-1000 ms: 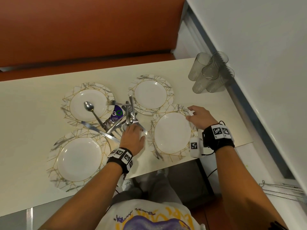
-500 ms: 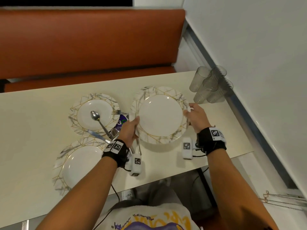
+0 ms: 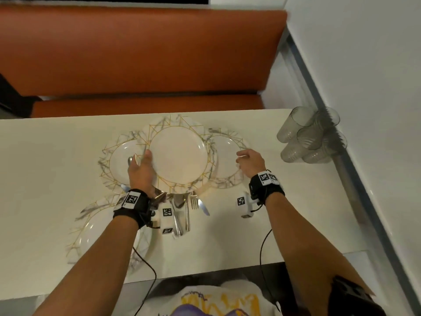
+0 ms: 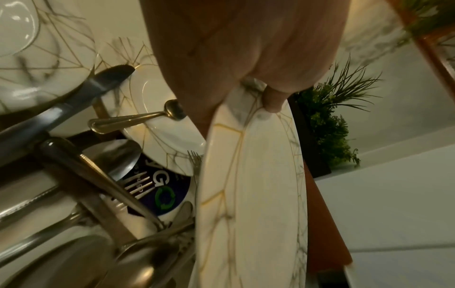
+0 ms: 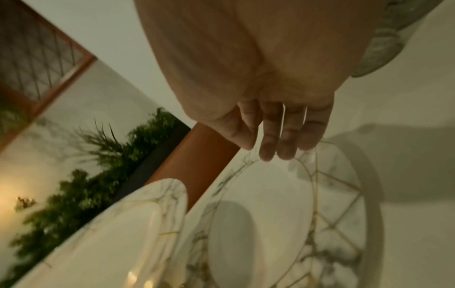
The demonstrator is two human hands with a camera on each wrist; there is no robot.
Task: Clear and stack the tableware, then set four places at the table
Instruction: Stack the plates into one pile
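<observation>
On the table (image 3: 262, 224), the near-left plate (image 3: 95, 233) lies bare, partly under the left forearm. Beyond it the far-left plate (image 3: 119, 163) holds a spoon (image 4: 138, 119). The left hand (image 3: 142, 172) pinches the rim of the raised plate (image 3: 180, 158), thumb on top and fingers beneath, holding it above the others. Under that plate's near edge lies a heap of cutlery (image 3: 184, 208): spoons, forks, knives. The right hand (image 3: 250, 161) hangs with fingers (image 5: 283, 136) relaxed, gripping nothing, over the near rim of the right plate (image 3: 227, 153), which lies bare. At the far right, four clear tumblers (image 3: 309, 135) cluster by the wall, nothing visible inside them.
</observation>
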